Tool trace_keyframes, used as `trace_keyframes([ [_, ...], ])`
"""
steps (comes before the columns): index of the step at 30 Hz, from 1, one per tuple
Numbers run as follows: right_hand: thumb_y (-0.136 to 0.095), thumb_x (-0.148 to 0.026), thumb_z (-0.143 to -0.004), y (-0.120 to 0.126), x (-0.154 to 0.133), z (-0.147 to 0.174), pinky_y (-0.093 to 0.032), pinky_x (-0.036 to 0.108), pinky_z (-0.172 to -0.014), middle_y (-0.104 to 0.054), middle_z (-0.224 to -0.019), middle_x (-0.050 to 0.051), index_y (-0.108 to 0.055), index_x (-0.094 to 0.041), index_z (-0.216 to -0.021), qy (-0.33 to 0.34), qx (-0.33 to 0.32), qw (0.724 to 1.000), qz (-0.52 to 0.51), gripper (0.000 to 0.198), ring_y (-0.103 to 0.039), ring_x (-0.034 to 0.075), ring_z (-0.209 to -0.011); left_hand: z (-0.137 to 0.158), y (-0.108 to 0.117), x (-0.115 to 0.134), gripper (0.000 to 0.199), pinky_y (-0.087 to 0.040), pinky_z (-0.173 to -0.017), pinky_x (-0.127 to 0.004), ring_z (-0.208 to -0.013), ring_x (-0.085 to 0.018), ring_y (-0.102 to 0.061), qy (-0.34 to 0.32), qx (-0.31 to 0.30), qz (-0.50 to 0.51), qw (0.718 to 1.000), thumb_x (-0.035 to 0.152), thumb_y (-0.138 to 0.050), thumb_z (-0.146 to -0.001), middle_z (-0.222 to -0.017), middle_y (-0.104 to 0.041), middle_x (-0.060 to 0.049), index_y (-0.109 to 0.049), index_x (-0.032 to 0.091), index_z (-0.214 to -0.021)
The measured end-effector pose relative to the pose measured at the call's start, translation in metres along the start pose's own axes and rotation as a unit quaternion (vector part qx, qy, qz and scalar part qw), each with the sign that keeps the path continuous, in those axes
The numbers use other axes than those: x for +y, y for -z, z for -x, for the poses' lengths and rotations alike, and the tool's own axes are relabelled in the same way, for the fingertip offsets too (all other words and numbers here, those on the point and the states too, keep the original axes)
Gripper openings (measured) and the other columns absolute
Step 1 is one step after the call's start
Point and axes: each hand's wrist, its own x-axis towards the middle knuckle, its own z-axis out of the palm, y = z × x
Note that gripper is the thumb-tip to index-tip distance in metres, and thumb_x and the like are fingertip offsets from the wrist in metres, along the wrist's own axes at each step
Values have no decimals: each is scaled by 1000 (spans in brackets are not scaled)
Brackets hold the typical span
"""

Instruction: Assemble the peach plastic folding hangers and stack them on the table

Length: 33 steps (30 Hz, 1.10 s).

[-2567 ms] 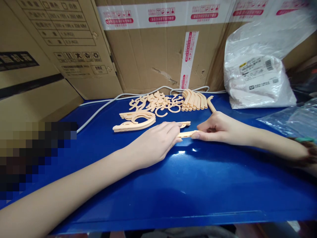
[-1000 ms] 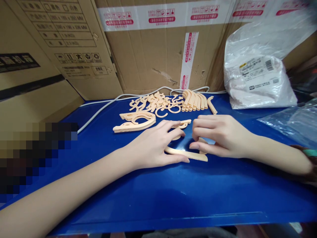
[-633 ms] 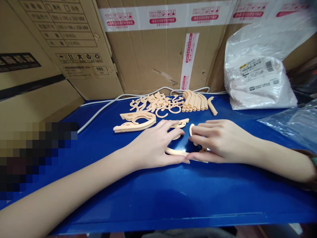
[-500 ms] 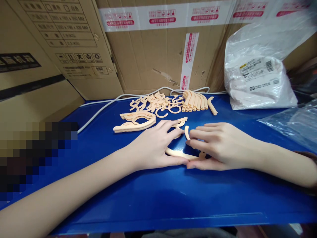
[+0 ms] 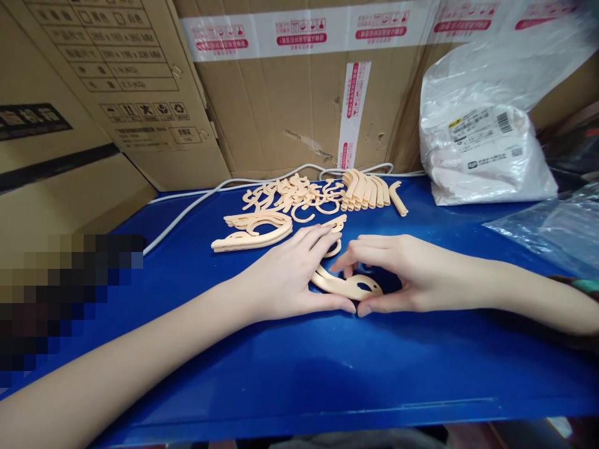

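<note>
The cream hanger piece lies on the blue table, one end hidden under the left hand, whose grip I cannot tell; the right hand arches around the holed end, thumb and fingers parted, its outer fingers partly hidden

The left hand partly hides the curved piece.

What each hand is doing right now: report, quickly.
Left hand: over one end of the beige curved piece; whether its grip is closed cannot be told.
Right hand: open, curved around the piece's other end.
</note>
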Motion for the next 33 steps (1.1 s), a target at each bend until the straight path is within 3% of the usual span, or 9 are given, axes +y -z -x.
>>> trace_keyframes([
  [6, -58, -15, -84, 4, 13, -3, -45, 28, -84, -62, -105, 6, -64, -19, -108, 2, -6, 1000, 10, 25, -59, 18, -98, 2, 2, 2, 91, -34, -112, -51, -140, -33, -34, 14, -3, 10, 1000, 70, -57, -80, -150, -38, -21, -35, 10, -144],
  [10, -55, -12, -81, 3, 19, -4, -43, 33, -85, -62, -99, 7, -64, -17, -93, 12, 15, 996, 86, 16, -57, 21, -95, 3, 2, 2, 84, -36, -112, -47, -137, -31, -38, 2, 7, 8, 1000, 67, -55, -84, -147, -42, -19, -38, 8, -142],
  [14, -50, -11, -84, 1, 25, -3, -38, 39, -85, -63, -98, 8, -63, -18, -89, 10, 69, 973, 219, 16, -55, 24, -93, 3, 2, 0, 44, -38, -111, -42, -132, -24, -43, -18, 32, -3, 999, 28, -41, -97, -142, -49, -15, -43, 9, -137],
  [16, -46, -8, -86, 0, 29, -2, -37, 39, -85, -64, -100, 9, -63, -19, -88, 12, 95, 959, 265, 20, -54, 24, -93, 2, 1, -2, 44, -38, -111, -41, -131, -21, -44, -20, 39, -2, 999, 11, -34, -94, -141, -49, -13, -43, 11, -136],
  [19, -43, -7, -89, -1, 34, -3, -36, 38, -83, -63, -103, 9, -63, -19, -84, 12, 121, 945, 303, 24, -54, 24, -92, 1, -2, -5, 53, -38, -112, -38, -133, -19, -42, -30, 39, 6, 999, -2, -32, -87, -141, -48, -9, -42, 14, -138],
  [27, -42, -12, -92, -7, 39, -4, -38, 35, -80, -67, -98, 11, -59, -14, -103, -31, 154, 931, 331, 21, -58, 24, -90, -1, -5, -7, 45, -38, -112, -41, -129, -20, -43, -50, 69, -23, 996, 1, -36, -91, -138, -50, -10, -44, 13, -134],
  [33, -37, -15, -92, -4, 37, -4, -38, 40, -86, -68, -96, 10, -60, -16, -102, -56, 126, 954, 264, 25, -61, 24, -86, -2, 1, -9, 40, -36, -113, -45, -133, -23, -41, -34, 72, -71, 994, 10, -42, -93, -139, -50, -12, -44, 14, -133],
])
